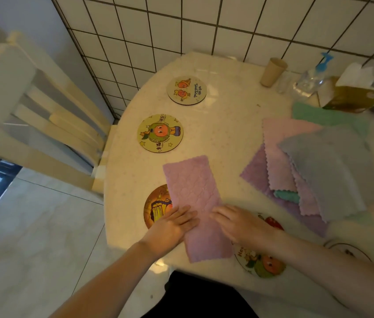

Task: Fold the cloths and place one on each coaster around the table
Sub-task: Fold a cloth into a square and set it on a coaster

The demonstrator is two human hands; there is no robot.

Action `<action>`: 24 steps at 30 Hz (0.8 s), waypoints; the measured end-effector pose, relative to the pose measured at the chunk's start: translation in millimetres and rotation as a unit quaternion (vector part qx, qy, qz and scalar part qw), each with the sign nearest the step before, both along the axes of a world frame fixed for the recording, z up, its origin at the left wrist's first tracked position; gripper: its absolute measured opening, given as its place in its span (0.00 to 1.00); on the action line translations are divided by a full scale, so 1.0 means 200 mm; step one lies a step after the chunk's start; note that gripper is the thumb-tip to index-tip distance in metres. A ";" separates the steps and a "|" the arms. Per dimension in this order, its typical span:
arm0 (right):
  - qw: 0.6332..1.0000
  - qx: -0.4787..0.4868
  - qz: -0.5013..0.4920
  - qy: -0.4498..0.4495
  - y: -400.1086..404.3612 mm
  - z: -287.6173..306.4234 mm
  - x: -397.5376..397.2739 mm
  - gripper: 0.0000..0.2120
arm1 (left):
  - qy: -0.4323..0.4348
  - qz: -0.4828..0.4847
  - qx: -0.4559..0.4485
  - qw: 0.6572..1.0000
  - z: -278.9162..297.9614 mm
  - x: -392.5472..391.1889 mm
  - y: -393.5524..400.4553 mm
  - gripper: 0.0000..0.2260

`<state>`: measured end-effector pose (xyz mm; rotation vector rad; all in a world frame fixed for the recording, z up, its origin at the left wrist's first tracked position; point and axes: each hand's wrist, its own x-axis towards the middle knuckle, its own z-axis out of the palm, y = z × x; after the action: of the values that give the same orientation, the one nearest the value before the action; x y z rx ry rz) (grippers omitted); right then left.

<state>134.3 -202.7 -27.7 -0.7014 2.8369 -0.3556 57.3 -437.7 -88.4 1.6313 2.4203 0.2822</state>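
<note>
A pink cloth (193, 191), folded into a long strip, lies on the round table (227, 134) near its front edge. My left hand (170, 226) lies flat on the cloth's left side and my right hand (239, 222) lies flat on its right side. The strip partly covers an orange-brown coaster (156, 207) and reaches the edge of a fruit coaster (261, 265). Two more round coasters lie bare further back: a green-figure coaster (160, 133) and a pale coaster (186, 90). A pile of unfolded cloths (319, 168), grey, pink, purple and green, lies at the right.
A paper cup (273, 71), a clear bottle with a blue top (312, 79) and a tissue box (351, 95) stand at the table's back right by the tiled wall. A cream chair (43, 106) stands at the left. Another coaster's rim (346, 249) shows at the right.
</note>
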 end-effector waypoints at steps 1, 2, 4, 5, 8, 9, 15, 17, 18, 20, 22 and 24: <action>0.999 0.023 -0.005 -0.023 0.02 -0.03 -0.02 0.27 | -0.007 0.002 0.001 1.000 0.00 0.00 -0.02 0.20; 0.998 0.047 0.003 -0.043 0.04 -0.06 -0.04 0.33 | -0.014 0.006 0.002 1.000 0.01 0.00 -0.02 0.21; 0.992 0.081 0.029 -0.097 0.06 -0.07 -0.08 0.38 | -0.029 0.012 -0.001 1.000 0.01 0.00 -0.01 0.21; 0.990 0.086 0.038 -0.107 0.07 -0.09 -0.10 0.38 | -0.038 0.015 0.002 0.999 0.01 0.00 -0.01 0.22; 0.989 0.090 0.072 -0.092 0.12 -0.15 -0.12 0.41 | -0.064 0.017 0.021 0.998 0.01 -0.04 -0.01 0.22; 0.989 0.087 0.084 -0.086 0.15 -0.17 -0.13 0.41 | -0.079 0.022 0.034 0.996 0.02 -0.05 -0.01 0.23; 0.983 -0.081 -0.028 -0.159 0.19 -0.19 -0.22 0.23 | -0.347 0.251 0.094 0.899 0.15 -0.15 0.04 0.10; 0.942 -0.200 -0.152 -0.221 0.16 -0.17 -0.29 0.17 | -0.395 0.356 0.092 0.842 0.17 -0.22 0.07 0.14; 0.916 -0.259 -0.208 -0.227 0.14 -0.18 -0.34 0.14 | -0.420 0.399 0.095 0.809 0.18 -0.26 0.10 0.17; 0.883 -0.313 -0.288 -0.199 0.11 -0.18 -0.44 0.06 | -0.463 0.473 0.118 0.741 0.19 -0.32 0.14 0.21; 0.874 -0.306 -0.331 -0.180 0.08 -0.20 -0.53 0.01 | -0.477 0.541 0.141 0.678 0.17 -0.37 0.17 0.22; 0.868 -0.284 -0.357 -0.195 0.07 -0.24 -0.59 0.08 | -0.478 0.571 0.141 0.652 0.14 -0.38 0.18 0.20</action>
<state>16.2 -187.8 -75.4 0.3772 2.4654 -1.3069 -19.7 -402.4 -59.5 -0.3623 2.0625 1.3162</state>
